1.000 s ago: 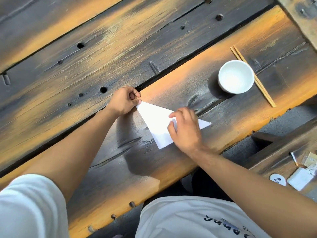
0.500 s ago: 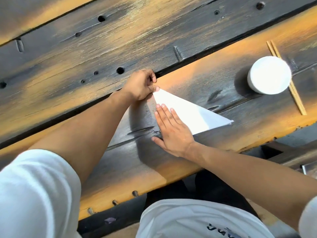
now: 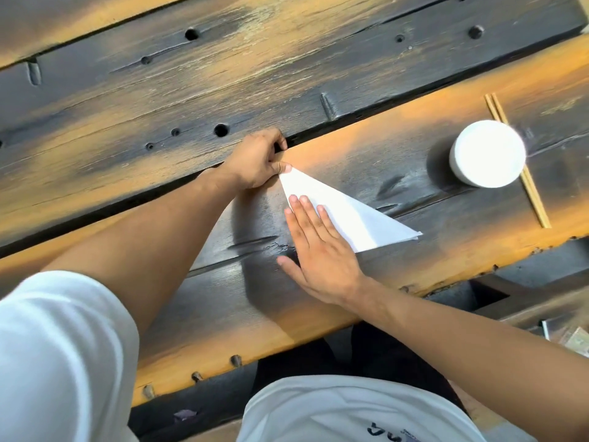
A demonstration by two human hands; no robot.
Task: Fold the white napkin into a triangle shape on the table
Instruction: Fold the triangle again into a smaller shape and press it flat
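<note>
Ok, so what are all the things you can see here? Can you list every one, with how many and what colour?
napkin: one, white, folded into a triangle, flat on the table in the middle
bowl: one, white, on the table at the right
chopsticks: two, light wood, side by side, partly under the bowl's right side
table: one, dark weathered planks with orange patches and holes
small items: low right edge, too cut off to tell
left hand: pinching the napkin's far corner
right hand: flat, fingers on the napkin's near left edge
sleeves and shirt: white, at the bottom
</note>
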